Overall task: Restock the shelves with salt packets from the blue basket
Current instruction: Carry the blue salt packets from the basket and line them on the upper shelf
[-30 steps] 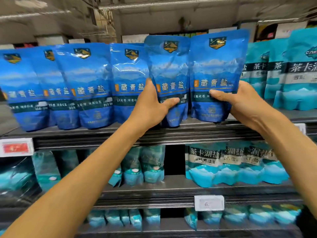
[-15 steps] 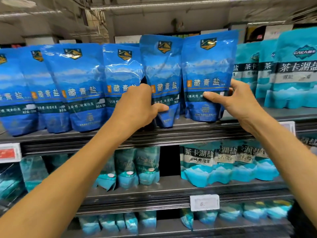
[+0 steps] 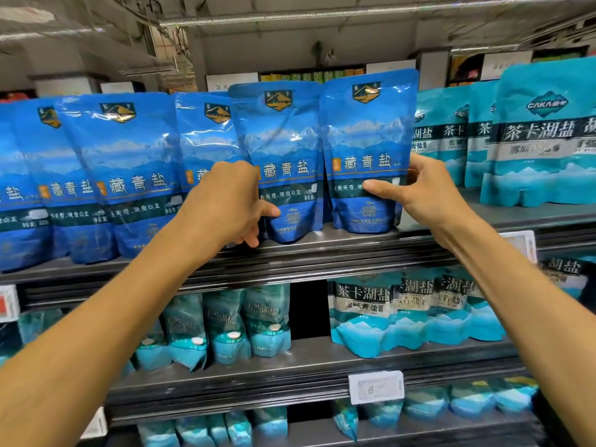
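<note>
Here, both hands work the top shelf. Left hand, fingers curled round the lower left edge of one blue salt packet, thumb across its front, likely to stand it upright. Right hand at 3 o'clock of that, thumb on the front of the neighbouring blue salt packet, fingers behind its right edge, steadying it in line. Teal salt bags further right. Blue basket not in view.
</note>
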